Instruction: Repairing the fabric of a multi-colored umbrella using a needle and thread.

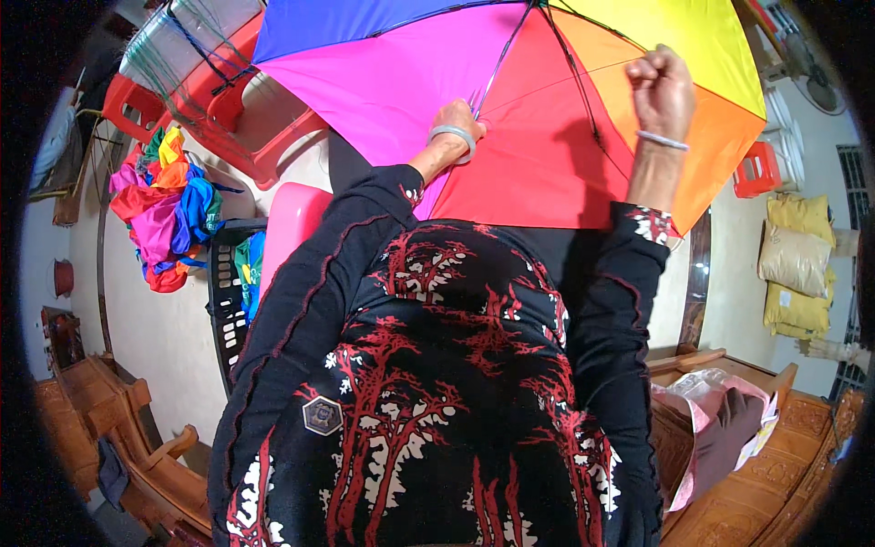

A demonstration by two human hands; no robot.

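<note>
An open umbrella [542, 155] fills the top centre of the frame, ribs showing. One dark rib [504, 62] runs from the top edge down, slightly leftward, to the left hand [456, 121], the nearer one, whose grip is closed on its lower end. A thin thread [558, 87] slants up rightward to the right hand [663, 87], fingers curled, seemingly pinching it, over the orange panel. The taut-looking cloth shows blue, magenta, red, orange and yellow wedges. Farther out, a colourful fabric heap [164, 214] lies at left; yellowish sacks [797, 260] sit at right.
</note>
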